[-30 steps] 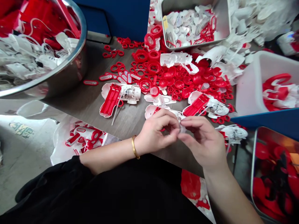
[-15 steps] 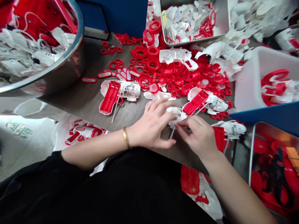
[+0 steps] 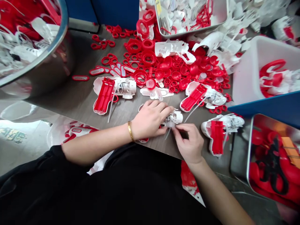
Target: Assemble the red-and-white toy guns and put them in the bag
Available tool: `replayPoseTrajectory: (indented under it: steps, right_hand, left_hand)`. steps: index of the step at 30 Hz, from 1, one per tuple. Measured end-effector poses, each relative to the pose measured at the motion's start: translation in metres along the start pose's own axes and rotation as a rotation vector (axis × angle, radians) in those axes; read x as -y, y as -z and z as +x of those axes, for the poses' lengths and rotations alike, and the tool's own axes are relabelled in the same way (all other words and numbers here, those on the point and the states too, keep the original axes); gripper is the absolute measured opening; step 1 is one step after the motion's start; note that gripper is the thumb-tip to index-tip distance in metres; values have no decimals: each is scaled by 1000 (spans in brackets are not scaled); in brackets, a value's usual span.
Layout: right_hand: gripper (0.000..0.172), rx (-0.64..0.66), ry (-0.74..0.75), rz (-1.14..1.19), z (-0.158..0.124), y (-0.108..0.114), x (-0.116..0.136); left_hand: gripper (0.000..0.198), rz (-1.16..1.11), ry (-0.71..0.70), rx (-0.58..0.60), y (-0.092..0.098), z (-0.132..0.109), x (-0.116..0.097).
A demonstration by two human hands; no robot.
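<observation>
A small white plastic housing [image 3: 174,118] with thin black wires inside lies at the table's near edge. My left hand [image 3: 150,120] rests over it, fingers holding its left end. My right hand [image 3: 188,140] pinches its lower edge, close to a thin white strap [image 3: 167,134] hanging from it. The fingers hide part of the housing. Beyond the hands lie white shells with red ribbed inserts [image 3: 104,95], [image 3: 193,97], and a heap of red rings and caps [image 3: 171,73] spreads over the dark table [image 3: 79,100].
A steel bowl [image 3: 35,53] of white and red parts stands at the upper left, with a steel tray [image 3: 189,15] at the top. A white bin [image 3: 264,68] and a metal tray of red parts [image 3: 272,159] sit on the right. A plastic bag [image 3: 77,132] lies below the table edge.
My hands have dropped from a raised pinch to the table, with the small white housing now low under them. The whole scene has shifted left and up in view.
</observation>
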State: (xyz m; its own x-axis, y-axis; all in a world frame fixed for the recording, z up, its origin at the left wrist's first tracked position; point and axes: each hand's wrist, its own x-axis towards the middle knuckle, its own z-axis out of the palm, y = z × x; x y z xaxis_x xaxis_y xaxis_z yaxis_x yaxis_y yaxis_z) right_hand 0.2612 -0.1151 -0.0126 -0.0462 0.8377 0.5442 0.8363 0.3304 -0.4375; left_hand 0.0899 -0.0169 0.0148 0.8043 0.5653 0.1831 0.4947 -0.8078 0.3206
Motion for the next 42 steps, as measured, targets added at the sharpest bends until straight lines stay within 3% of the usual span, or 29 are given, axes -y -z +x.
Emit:
replayPoseTrajectory:
  steps: [9,16,23,26,28,30,33,42]
  right_hand:
    - [17,55,9,49,-3,4,-2]
    - [14,178,-19,-10,7,9,6]
    - [6,252,-149,-2,3,21,-3]
    - [7,145,-127,-61,11,22,-4]
    - [19,130,-79,-43,23,19,-3]
    - [28,249,-78,56,36,15,-6]
    - [26,421,-154,199,51,12,-16]
    - [33,614,-276,304,69,16,-38]
  left_hand:
    - [56,34,6,-4,-2,-4,-2]
    - [56,24,12,-11,-5,-4,-2]
    - [64,-33,18,-38,-1,-6,-2]
    - [72,-81,46,-86,5,-12,-2]
    - [68,-81,107,-91,7,-17,0]
    - [64,-90,153,-71,7,-22,3]
    - [62,-143,123,-58,5,-24,11]
    - [46,-261,90,62,14,-6,31]
